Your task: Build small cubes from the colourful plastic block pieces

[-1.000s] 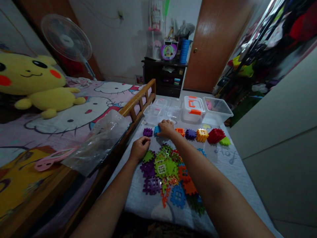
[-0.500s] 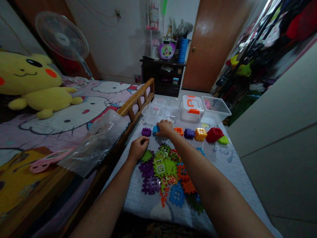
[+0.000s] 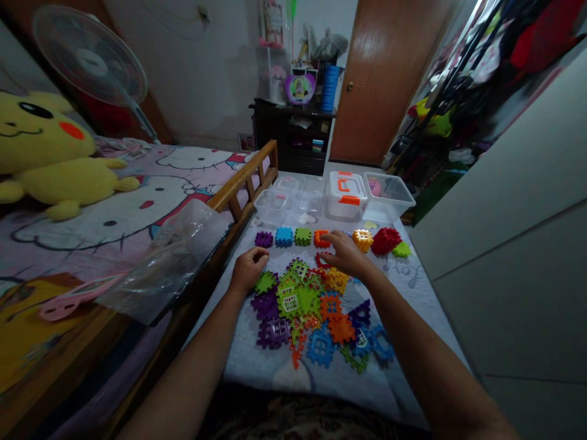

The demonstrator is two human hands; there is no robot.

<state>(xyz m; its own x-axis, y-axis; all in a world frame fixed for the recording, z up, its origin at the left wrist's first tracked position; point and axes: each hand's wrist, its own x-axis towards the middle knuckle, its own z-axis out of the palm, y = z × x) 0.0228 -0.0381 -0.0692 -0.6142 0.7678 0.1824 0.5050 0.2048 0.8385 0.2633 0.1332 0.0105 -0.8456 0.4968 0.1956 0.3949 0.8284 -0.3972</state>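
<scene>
My left hand (image 3: pixel 248 269) rests on the cloth with its fingers curled in and no piece showing in it. Just below it lies a green toy block piece (image 3: pixel 266 282) at the edge of a mixed pile of interlocking plastic pieces (image 3: pixel 300 299). Over the row of sorted stacks hovers my right hand (image 3: pixel 347 254), its thumb and fingers apart. Its fingertips are close to the orange stack (image 3: pixel 321 239) and a red piece (image 3: pixel 323 260). A purple stack (image 3: pixel 263 239), a blue stack (image 3: pixel 284 236) and a green stack (image 3: pixel 302 236) stand farther left.
Right of my right hand are a yellow stack (image 3: pixel 363 239), a red stack (image 3: pixel 386 241) and a light green piece (image 3: pixel 402 249). Behind the row stand a lidded clear box (image 3: pixel 346 205) and an open clear bin (image 3: pixel 389 198). A wooden bed rail (image 3: pixel 241 177) borders the left side.
My right hand has moved right, from the blue stack to beside the orange one, uncovering the blue and green stacks. My left hand stays curled in place. The view has shifted slightly.
</scene>
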